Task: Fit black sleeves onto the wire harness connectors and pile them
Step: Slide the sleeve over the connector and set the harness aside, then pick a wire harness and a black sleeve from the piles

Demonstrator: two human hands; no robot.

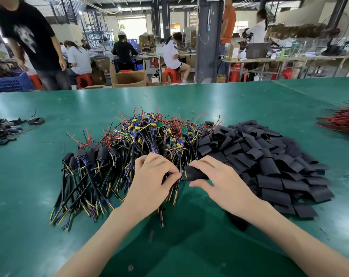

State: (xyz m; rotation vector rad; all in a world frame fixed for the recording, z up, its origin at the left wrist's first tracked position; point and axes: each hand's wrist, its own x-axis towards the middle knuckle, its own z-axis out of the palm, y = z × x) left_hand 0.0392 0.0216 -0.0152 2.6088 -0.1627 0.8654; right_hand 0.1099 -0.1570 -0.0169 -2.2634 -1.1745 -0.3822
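- Nearest us, our left hand (151,176) pinches the end of a wire harness (183,174). Our fingers cover most of it, so we cannot make out the connector.
- Our right hand (215,176) grips a black sleeve (195,173). The sleeve's open mouth meets the harness end just beside the left thumb; we cannot tell how far on it sits.
- Both hands hover above the green table (39,196), and the wire tails under them are blurred.
- A pile of sleeved harnesses (87,154) lies to the left of the hands, a tangle of bare harnesses (155,132) behind them and a heap of loose sleeves (269,160) to the right.
- Farther off, a dark bundle (5,128) sits at the left edge, and red wires (341,120) are cut off at the right edge.
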